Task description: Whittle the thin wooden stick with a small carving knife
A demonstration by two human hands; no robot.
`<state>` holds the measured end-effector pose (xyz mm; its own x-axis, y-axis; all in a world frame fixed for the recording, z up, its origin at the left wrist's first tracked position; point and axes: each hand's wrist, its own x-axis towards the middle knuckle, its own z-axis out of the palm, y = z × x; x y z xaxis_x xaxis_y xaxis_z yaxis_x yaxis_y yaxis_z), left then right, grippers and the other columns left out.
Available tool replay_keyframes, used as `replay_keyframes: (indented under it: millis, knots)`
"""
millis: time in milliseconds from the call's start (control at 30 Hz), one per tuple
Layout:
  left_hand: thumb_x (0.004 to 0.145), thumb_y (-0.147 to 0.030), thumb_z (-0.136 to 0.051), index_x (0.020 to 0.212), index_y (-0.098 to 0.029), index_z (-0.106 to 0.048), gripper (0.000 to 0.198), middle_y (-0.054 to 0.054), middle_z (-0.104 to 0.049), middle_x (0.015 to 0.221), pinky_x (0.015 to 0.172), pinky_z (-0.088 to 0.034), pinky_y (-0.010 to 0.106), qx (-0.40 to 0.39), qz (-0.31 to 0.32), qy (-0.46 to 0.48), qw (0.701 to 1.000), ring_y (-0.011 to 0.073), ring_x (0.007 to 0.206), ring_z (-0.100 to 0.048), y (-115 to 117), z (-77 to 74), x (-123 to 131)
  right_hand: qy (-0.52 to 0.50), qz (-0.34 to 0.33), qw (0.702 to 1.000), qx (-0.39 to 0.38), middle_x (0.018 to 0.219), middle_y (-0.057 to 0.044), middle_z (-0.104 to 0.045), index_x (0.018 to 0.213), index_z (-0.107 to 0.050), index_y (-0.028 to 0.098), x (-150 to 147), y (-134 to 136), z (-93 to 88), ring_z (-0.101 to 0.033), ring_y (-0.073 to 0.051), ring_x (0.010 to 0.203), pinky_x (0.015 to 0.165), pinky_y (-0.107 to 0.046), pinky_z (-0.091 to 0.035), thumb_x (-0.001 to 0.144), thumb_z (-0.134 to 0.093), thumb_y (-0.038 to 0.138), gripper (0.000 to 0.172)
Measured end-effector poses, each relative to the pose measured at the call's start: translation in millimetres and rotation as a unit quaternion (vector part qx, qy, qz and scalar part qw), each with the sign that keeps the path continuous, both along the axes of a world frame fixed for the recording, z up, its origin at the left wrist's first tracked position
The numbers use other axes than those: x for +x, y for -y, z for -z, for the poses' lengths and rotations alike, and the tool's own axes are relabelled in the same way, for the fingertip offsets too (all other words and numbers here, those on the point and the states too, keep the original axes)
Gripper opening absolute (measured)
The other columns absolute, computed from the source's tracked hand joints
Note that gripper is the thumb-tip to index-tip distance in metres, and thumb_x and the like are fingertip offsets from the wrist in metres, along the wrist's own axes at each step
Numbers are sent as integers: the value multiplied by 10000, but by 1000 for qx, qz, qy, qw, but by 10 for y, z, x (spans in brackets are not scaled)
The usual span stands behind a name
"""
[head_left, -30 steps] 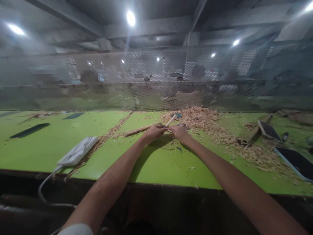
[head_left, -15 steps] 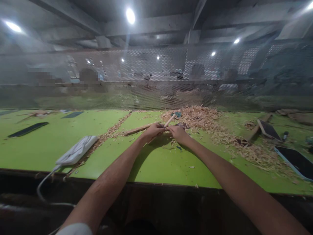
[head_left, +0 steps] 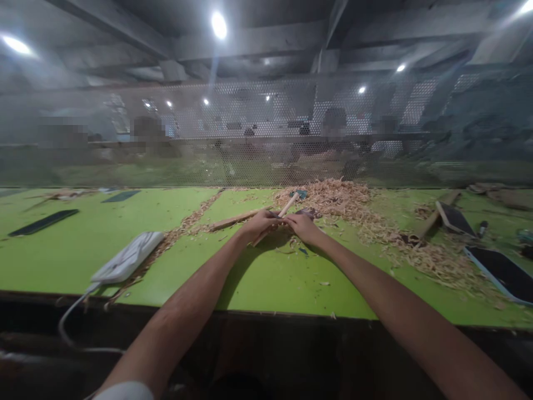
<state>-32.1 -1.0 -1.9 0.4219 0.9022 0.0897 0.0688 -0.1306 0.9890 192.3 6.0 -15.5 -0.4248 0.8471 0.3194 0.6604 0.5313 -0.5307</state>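
Note:
My left hand point(head_left: 260, 223) and my right hand point(head_left: 305, 226) meet at mid-table, fingers closed and thumbs close together. Between them is a small dark hand tool point(head_left: 276, 214), mostly covered by my fingers, so its exact kind is unclear. A pale wooden stick point(head_left: 288, 205) slants under the hands; its far end rests by a teal piece point(head_left: 301, 194) and its near end shows below my left hand. Just left lies a longer wooden strip point(head_left: 233, 220). A dark scrap point(head_left: 308, 212) sits behind my right hand.
Curly wood shavings point(head_left: 337, 194) are heaped behind and right of my hands on the green table point(head_left: 275, 283). A white power strip point(head_left: 127, 258) with a cord lies left. At right are a phone point(head_left: 502, 272) and a propped dark-faced block point(head_left: 456, 219). A perforated screen point(head_left: 266, 133) stands behind.
The view has shifted slightly, moving the scene a little left. Both hands stay closed together over the stick, with hardly any visible movement.

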Motion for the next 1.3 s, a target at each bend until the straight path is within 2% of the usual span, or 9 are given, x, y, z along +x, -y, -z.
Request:
replay_keyframes:
  millis: [167, 367, 533, 667, 800, 933, 1067, 1200, 1300]
  knots:
    - [1060, -225, -1034, 993, -130, -905, 173, -25, -627, 687, 560, -342, 250, -13, -18, 9, 1000, 98, 581, -478, -71, 70, -16, -48, -19, 998, -41, 857, -55, -764, 1077, -883, 170, 5, -13, 26, -639, -238, 816, 791, -340, -448, 1258, -611, 271, 342]
    - [1083, -228, -1024, 1045, -137, -906, 154, -42, -634, 698, 568, -365, 214, -43, -43, -20, 998, 89, 586, -487, -124, 111, -48, -103, -26, 990, -90, 826, -32, -660, 909, -715, 233, 46, -30, 55, -563, -235, 806, 789, -373, -408, 1270, -667, 488, 445]
    - [1098, -175, -1011, 949, -140, -873, 206, -59, -605, 655, 551, -330, 211, -55, -70, -19, 996, 82, 565, -482, -116, 121, -17, -103, -19, 989, -102, 777, -11, -619, 829, -640, 257, 46, -42, -4, -539, -217, 760, 772, -369, -389, 1268, -731, 402, 471]
    - [1083, -146, -1038, 934, -127, -891, 211, -48, -621, 656, 565, -335, 211, -54, -85, -8, 995, 70, 560, -498, -86, 121, 8, -134, -22, 984, -114, 749, -2, -604, 794, -634, 257, 51, -34, 1, -506, -202, 731, 722, -345, -356, 1279, -751, 414, 523]
    - [1050, -58, -1013, 1093, -95, -961, 77, -40, -657, 666, 562, -367, 210, -63, -82, 2, 995, 74, 559, -524, -50, 96, 15, -167, -50, 973, -149, 727, 11, -583, 830, -700, 246, 65, -20, 51, -468, -179, 690, 655, -323, -316, 1276, -811, 499, 525]
    - [1025, 0, -975, 1273, -75, -981, 258, -49, -659, 668, 546, -369, 203, -62, -67, 19, 996, 72, 545, -522, -48, 78, 3, -187, -72, 959, -199, 696, 37, -541, 859, -697, 255, 72, -12, 72, -445, -159, 629, 593, -307, -320, 1282, -829, 566, 542]
    - [1041, 28, -928, 1369, -62, -968, 342, -39, -676, 694, 551, -386, 208, -61, -73, 19, 995, 71, 556, -532, -72, 70, -19, -207, -78, 954, -202, 680, 37, -530, 837, -638, 272, 77, 4, 72, -444, -156, 607, 553, -293, -321, 1277, -833, 643, 607]
    - [1049, -5, -928, 1412, -77, -959, 372, -40, -697, 724, 558, -408, 203, -58, -71, 13, 996, 77, 576, -535, -96, 78, -38, -222, -87, 951, -195, 669, 41, -516, 823, -603, 280, 79, 10, 78, -430, -152, 601, 541, -276, -301, 1228, -872, 742, 671]
    - [1023, -45, -966, 1386, -94, -969, 366, -52, -686, 722, 558, -394, 197, -55, -66, 14, 996, 80, 581, -532, -116, 112, -39, -214, -79, 956, -183, 667, 47, -518, 807, -598, 276, 70, -9, 80, -443, -149, 598, 555, -270, -310, 1213, -881, 747, 683]
